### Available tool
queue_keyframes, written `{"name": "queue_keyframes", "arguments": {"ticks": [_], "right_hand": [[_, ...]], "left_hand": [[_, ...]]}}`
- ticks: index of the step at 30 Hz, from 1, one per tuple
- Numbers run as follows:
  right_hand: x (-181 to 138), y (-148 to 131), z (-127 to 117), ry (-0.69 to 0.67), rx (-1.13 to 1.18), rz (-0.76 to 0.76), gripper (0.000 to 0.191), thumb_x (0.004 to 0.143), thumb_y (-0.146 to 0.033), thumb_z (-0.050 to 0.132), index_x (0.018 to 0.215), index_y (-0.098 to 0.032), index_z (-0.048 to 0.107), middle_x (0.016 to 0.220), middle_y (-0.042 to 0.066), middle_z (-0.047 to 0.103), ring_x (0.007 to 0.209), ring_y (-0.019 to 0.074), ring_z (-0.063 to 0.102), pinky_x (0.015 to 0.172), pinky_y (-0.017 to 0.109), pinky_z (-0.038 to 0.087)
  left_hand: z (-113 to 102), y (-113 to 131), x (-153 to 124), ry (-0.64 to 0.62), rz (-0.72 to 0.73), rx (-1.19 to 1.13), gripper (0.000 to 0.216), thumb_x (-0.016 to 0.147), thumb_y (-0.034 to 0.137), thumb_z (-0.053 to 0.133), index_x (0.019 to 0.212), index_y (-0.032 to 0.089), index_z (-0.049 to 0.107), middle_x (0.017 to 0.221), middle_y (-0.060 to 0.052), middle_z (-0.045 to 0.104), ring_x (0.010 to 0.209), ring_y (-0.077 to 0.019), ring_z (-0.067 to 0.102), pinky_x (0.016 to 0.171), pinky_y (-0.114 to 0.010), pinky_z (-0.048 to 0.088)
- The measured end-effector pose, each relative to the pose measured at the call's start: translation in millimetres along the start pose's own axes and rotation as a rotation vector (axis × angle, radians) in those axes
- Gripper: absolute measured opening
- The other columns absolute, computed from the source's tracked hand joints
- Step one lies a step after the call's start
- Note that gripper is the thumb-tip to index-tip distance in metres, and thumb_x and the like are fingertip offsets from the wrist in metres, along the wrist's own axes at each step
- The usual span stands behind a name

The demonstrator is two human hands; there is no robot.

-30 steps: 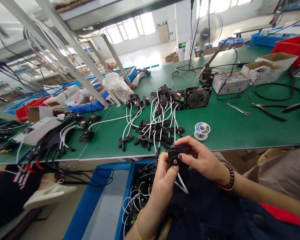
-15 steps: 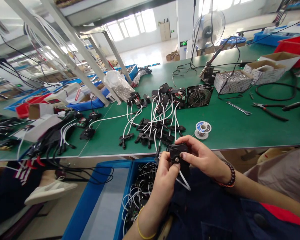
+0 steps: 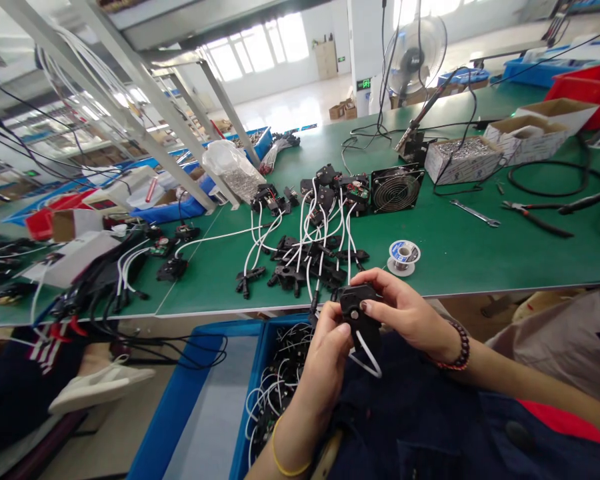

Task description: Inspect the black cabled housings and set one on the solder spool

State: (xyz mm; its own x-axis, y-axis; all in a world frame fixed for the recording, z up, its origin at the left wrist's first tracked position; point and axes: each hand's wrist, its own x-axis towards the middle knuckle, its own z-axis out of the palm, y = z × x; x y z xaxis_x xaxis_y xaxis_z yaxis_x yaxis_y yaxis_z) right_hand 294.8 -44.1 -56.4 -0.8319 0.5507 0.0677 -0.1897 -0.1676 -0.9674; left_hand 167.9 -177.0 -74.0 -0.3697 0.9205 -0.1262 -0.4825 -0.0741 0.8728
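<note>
Between my two hands, in front of the bench edge, is a small black plastic housing (image 3: 356, 300) with a round silver button-like part on its face. A white cable (image 3: 367, 353) loops out below it. My left hand (image 3: 333, 343) grips its left side, the thumb at the lower edge. My right hand (image 3: 400, 310) pinches the right side, thumb on the face and fingers over the top. Just beyond lies a pile of similar black parts with white cables (image 3: 310, 257). A solder spool (image 3: 404, 257) stands on the bench to the right.
On the green bench (image 3: 455, 260) are a square black fan (image 3: 397, 189), a wrench (image 3: 475, 213), cutting pliers (image 3: 537, 217) and a box of small metal parts (image 3: 463, 160). Below the edge, a blue bin (image 3: 260, 373) holds more cabled parts. Someone's shoe (image 3: 100, 383) shows at left.
My left thumb has slid down and left, off the silver part, which now shows fully. Both hands still hold the housing. The view has shifted slightly.
</note>
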Motion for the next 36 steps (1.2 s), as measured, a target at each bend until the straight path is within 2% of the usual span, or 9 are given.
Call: {"name": "queue_keyframes", "arguments": {"ticks": [10,15,27,36], "right_hand": [[2.8,-0.5,-3.1,-0.01,0.011,-0.002,0.042,0.092,-0.039,0.082,0.126,-0.022,0.064,0.108,0.003,0.07,0.09,0.0151,0.068,0.079,0.026,0.06],[2.9,-2.4,-2.8,-0.013,0.012,-0.013,0.041,0.092,-0.039,0.083,0.125,-0.022,0.064,0.108,0.003,0.069,0.092,0.0155,0.067,0.082,0.027,0.06],[2.0,1.3,-5.1,-0.004,0.004,-0.012,0.042,0.094,-0.041,0.08,0.128,-0.022,0.064,0.11,0.003,0.071,0.092,0.0157,0.068,0.083,0.027,0.06],[-1.4,1.4,-4.0,-0.013,0.015,-0.001,0.044,0.095,-0.044,0.082,0.128,-0.022,0.063,0.109,0.004,0.069,0.088,0.0156,0.068,0.077,0.026,0.061]], "left_hand": [[2.0,8.3,-3.2,-0.025,-0.026,-0.016,0.032,0.097,0.048,0.08,0.11,0.019,0.071,0.11,-0.006,0.069,0.108,-0.0277,0.071,0.103,-0.042,0.06],[1.0,7.2,-2.6,-0.021,-0.026,-0.002,0.034,0.098,0.05,0.08,0.109,0.019,0.071,0.108,-0.006,0.069,0.107,-0.0276,0.07,0.102,-0.041,0.06],[3.0,10.4,-3.6,-0.034,-0.042,-0.002,0.037,0.098,0.051,0.083,0.11,0.019,0.07,0.109,-0.007,0.069,0.112,-0.0288,0.07,0.105,-0.042,0.059],[3.9,10.4,-6.0,-0.044,-0.051,-0.009,0.042,0.095,0.055,0.085,0.112,0.019,0.07,0.11,-0.008,0.072,0.114,-0.0312,0.07,0.105,-0.043,0.058]]}}
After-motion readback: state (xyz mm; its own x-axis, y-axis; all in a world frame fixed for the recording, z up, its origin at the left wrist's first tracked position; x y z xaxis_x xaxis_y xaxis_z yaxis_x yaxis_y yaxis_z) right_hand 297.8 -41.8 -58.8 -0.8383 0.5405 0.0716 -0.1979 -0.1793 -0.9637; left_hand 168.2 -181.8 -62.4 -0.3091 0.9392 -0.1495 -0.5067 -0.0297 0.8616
